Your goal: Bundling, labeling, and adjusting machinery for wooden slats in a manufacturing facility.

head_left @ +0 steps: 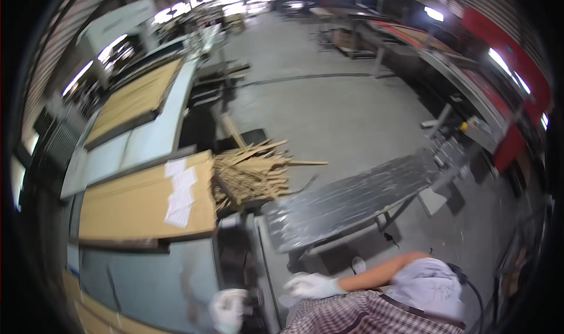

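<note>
Both my hands wear white gloves. My left hand (228, 309) is low in the view, over the near corner of a blue-grey bench top (153, 275), beside a dark machine part (238, 257). Motion smears its fingers, so I cannot make out their pose. Close to my waist, my right hand (311, 286) hovers in front of the checked shirt (358, 313), with fingers curled in and nothing visible in them. A tan board stack (141, 208) lies on the bench ahead to the left, with several white paper sheets (181, 193) on top.
Thin wooden offcuts (255, 172) are heaped beyond the bench, some jutting out. A scuffed dark metal table (352, 199) stands ahead to the right. Another tan panel stack (135, 102) rests farther left. Red machinery (511, 58) stands at the far right; a grey floor (317, 111) lies between.
</note>
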`<state>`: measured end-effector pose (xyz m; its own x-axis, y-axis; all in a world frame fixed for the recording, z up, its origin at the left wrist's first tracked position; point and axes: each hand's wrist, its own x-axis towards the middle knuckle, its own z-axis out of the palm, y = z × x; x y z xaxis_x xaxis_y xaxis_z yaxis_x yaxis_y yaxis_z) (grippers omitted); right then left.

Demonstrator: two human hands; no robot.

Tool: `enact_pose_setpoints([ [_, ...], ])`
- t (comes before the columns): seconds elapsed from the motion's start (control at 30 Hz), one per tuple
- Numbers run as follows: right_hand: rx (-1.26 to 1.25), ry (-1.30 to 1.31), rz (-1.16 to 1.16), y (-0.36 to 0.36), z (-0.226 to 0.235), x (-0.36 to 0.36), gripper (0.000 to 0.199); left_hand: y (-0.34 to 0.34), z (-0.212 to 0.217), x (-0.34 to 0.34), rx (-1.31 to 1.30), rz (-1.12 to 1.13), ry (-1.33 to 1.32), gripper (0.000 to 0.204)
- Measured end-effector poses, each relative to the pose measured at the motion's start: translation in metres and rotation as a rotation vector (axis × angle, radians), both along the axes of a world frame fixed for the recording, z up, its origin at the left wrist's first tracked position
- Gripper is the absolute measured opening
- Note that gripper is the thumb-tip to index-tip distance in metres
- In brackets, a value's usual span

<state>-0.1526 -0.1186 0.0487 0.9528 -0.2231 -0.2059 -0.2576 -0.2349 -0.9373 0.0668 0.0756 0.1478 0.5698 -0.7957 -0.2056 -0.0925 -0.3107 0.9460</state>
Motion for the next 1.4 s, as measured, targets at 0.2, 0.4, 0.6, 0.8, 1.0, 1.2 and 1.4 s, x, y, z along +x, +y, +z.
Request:
enact_pose_setpoints([
  [0.2, 0.948, 0.036, -1.993, -0.28, -0.124, -0.426, 0.046, -0.249, -0.158, -0.233, -0.253, 0.125, 1.479, 0.084],
  [0.4, -0.168, 0.29, -1.727, -0.461, -0.118, -0.506, 0.057, -0.279, -0.247, -0.233, -0.404, 0.363, 1.299, 0.094],
  [0.6, -0.195, -0.148, -0.965, -0.55, -0.089, -0.417, 0.028, -0.344, -0.118, -0.267, -0.413, 0.514, 1.29, 0.112],
  [0.8, 0.497, -0.245, -0.668, -0.639, -0.04, -0.319, 0.052, -0.521, -0.03, -0.344, -0.141, 0.219, 0.343, 0.105],
  [1.0, 1.004, -0.204, -0.21, -0.767, 0.049, -0.332, 0.083, -0.736, -0.022, -0.408, -0.156, -0.245, -0.324, 0.097],
  [1.2, 1.387, -0.508, -0.369, -0.942, 0.085, -0.38, 0.072, -1.039, -0.014, -0.497, -0.5, -0.263, -0.119, 0.103],
  [1.4, 1.457, -0.94, -0.553, -1.165, 0.09, -0.492, 0.056, -1.325, -0.015, -0.564, -0.568, -0.679, -0.068, 0.101],
])
